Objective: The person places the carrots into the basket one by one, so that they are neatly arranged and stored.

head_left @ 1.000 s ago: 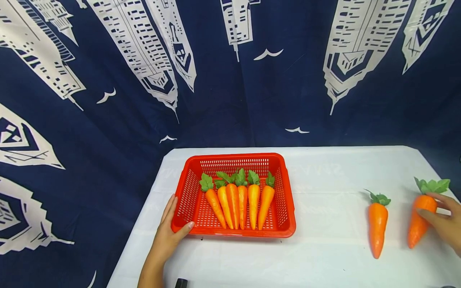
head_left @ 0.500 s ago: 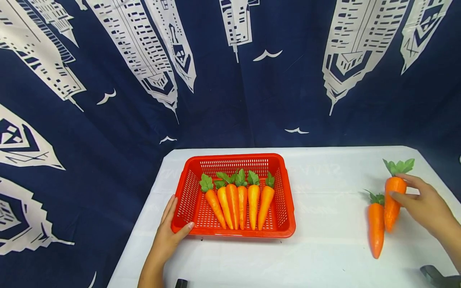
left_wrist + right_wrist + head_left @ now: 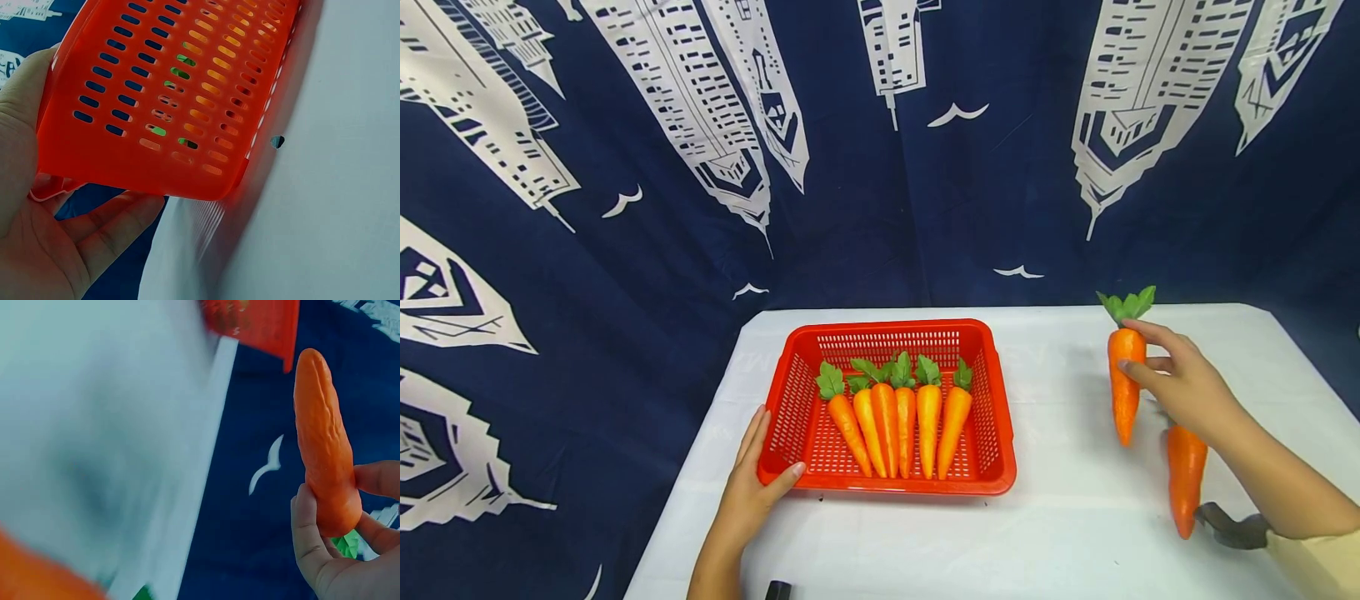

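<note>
My right hand (image 3: 1180, 379) pinches an orange carrot (image 3: 1125, 383) near its leafy top, right of the basket, its tip pointing down. In the right wrist view, thumb and fingers hold the thick end of this carrot (image 3: 328, 450). My left hand (image 3: 748, 483) grips the front left corner of a red plastic basket (image 3: 898, 485), thumb on the front rim and fingers along the left side. The left wrist view shows that hand (image 3: 56, 231) around the basket's corner (image 3: 137, 162). Several slimmer carrots (image 3: 883, 429) lie side by side inside, green tops toward the back.
Another orange carrot (image 3: 1186, 479) lies on the white table (image 3: 1075, 533), its top hidden behind my right hand. A dark strap-like piece (image 3: 1232, 527) shows under the right forearm. A small black object (image 3: 778, 590) sits at the front edge. Behind hangs a dark blue printed cloth (image 3: 925, 217).
My right hand has lifted the carrot from the table's right side and carried it left past the other carrot. The left hand and the basket have stayed in place.
</note>
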`<state>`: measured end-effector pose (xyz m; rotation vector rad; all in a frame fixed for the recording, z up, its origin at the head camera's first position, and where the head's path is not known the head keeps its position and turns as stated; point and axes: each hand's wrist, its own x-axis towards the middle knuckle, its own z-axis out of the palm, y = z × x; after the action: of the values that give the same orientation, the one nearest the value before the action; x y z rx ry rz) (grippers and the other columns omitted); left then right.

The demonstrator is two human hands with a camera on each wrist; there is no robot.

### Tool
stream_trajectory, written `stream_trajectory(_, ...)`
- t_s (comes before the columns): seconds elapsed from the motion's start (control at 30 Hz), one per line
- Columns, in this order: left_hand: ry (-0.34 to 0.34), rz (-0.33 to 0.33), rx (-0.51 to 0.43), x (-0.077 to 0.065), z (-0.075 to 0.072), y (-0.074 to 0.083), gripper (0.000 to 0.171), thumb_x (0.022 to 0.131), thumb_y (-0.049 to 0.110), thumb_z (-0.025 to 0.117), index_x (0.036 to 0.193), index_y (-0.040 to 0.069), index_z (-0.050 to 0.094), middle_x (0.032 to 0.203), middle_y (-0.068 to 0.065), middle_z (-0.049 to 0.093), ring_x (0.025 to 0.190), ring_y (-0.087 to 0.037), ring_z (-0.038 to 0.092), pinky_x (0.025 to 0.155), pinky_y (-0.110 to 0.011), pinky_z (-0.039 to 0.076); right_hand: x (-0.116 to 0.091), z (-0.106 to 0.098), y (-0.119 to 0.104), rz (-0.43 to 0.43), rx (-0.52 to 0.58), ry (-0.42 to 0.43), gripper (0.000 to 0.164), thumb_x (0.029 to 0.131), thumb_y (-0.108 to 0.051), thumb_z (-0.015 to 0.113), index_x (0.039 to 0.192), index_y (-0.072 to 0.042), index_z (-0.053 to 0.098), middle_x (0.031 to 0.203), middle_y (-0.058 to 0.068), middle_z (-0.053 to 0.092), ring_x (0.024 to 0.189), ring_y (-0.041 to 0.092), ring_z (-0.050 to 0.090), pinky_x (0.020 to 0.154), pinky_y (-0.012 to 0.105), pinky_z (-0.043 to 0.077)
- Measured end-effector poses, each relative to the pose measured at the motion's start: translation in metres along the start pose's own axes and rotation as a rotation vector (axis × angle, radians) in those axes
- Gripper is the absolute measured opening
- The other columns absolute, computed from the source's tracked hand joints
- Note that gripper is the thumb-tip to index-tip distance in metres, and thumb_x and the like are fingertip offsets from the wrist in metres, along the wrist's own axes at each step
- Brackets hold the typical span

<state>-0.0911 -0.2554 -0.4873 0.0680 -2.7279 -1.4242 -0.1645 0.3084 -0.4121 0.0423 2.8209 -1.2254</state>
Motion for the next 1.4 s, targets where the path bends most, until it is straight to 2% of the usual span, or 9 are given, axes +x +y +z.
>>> stream_trajectory(0.1, 0.002, -0.001, 0.003, 0.0, 0.0, 0.0, 0.096, 0.087, 0.037, 0.079, 0.162, 0.028, 0.021, 0.171, 0.01, 0.012, 0.157, -0.03, 0.016, 0.12, -0.067, 0.022, 0.004, 0.006, -0.017, -0.031, 0.027, 0.006, 0.068, 0.104, -0.037, 0.054, 0.162, -0.022, 0.022, 0.156, 0.033, 0.025, 0.124, 0.053, 0.051, 0.083, 0.06, 0.058)
stream_trajectory(0.23, 0.002, 0.003, 0.003, 0.0, 0.0, 0.0, 0.096, 0.087, 0.037, 0.079, 0.162, 0.027, 0.021, 0.171, 0.009, 0.012, 0.157, -0.03, 0.016, 0.12, -0.068, 0.022, 0.011, 0.014, -0.037, -0.076, 0.079, 0.004, 0.066, 0.104, -0.035, 0.055, 0.161, -0.022, 0.025, 0.16, 0.028, 0.024, 0.127, 0.048, 0.054, 0.094, 0.059, 0.054)
stream_trajectory(0.4, -0.001, 0.008, 0.003, 0.0, 0.0, 0.0, 0.096, 0.087, 0.036, 0.079, 0.163, 0.026, 0.021, 0.171, 0.008, 0.012, 0.157, -0.031, 0.016, 0.12, -0.068, 0.022, 0.018, 0.026, -0.061, -0.157, 0.132, 0.018, 0.064, 0.103, -0.028, 0.058, 0.159, -0.021, 0.03, 0.161, 0.023, 0.026, 0.125, 0.043, 0.057, 0.092, 0.046, 0.058)
stream_trajectory(0.53, 0.001, 0.015, -0.001, 0.001, 0.0, -0.002, 0.096, 0.087, 0.035, 0.079, 0.163, 0.027, 0.02, 0.171, 0.008, 0.012, 0.157, -0.03, 0.016, 0.12, -0.068, 0.021, 0.023, 0.036, -0.078, -0.218, 0.171, 0.027, 0.063, 0.102, -0.024, 0.06, 0.158, -0.02, 0.033, 0.156, 0.022, 0.031, 0.124, 0.042, 0.059, 0.092, 0.043, 0.057)
stream_trajectory(0.8, 0.001, -0.005, 0.0, 0.0, 0.0, -0.001, 0.096, 0.087, 0.036, 0.079, 0.162, 0.031, 0.019, 0.171, 0.008, 0.012, 0.156, -0.032, 0.018, 0.119, -0.068, 0.024, 0.036, 0.056, -0.102, -0.276, 0.256, 0.03, 0.06, 0.101, -0.017, 0.061, 0.156, -0.02, 0.036, 0.146, 0.021, 0.039, 0.121, 0.038, 0.061, 0.089, 0.03, 0.058)
stream_trajectory(1.0, 0.0, -0.009, -0.017, 0.001, 0.0, 0.0, 0.097, 0.087, 0.034, 0.079, 0.163, 0.03, 0.019, 0.171, 0.008, 0.012, 0.157, -0.03, 0.017, 0.12, -0.065, 0.026, 0.042, 0.071, -0.119, -0.307, 0.283, 0.01, 0.064, 0.1, -0.017, 0.062, 0.158, -0.026, 0.036, 0.145, 0.02, 0.039, 0.121, 0.037, 0.062, 0.092, 0.037, 0.056)
stream_trajectory(1.2, -0.002, -0.007, -0.023, 0.001, 0.0, 0.001, 0.097, 0.087, 0.035, 0.08, 0.163, 0.03, 0.019, 0.171, 0.008, 0.011, 0.157, -0.031, 0.016, 0.12, -0.066, 0.024, 0.05, 0.083, -0.135, -0.341, 0.32, 0.001, 0.062, 0.099, -0.015, 0.064, 0.155, -0.024, 0.04, 0.146, 0.018, 0.038, 0.121, 0.037, 0.063, 0.092, 0.042, 0.059)
stream_trajectory(1.4, -0.01, -0.008, -0.019, 0.001, -0.001, 0.002, 0.097, 0.087, 0.035, 0.079, 0.162, 0.032, 0.019, 0.171, 0.007, 0.011, 0.157, -0.033, 0.016, 0.118, -0.07, 0.023, 0.063, 0.099, -0.148, -0.334, 0.371, -0.015, 0.057, 0.098, -0.013, 0.064, 0.151, -0.023, 0.044, 0.15, 0.017, 0.036, 0.121, 0.036, 0.063, 0.09, 0.048, 0.06)
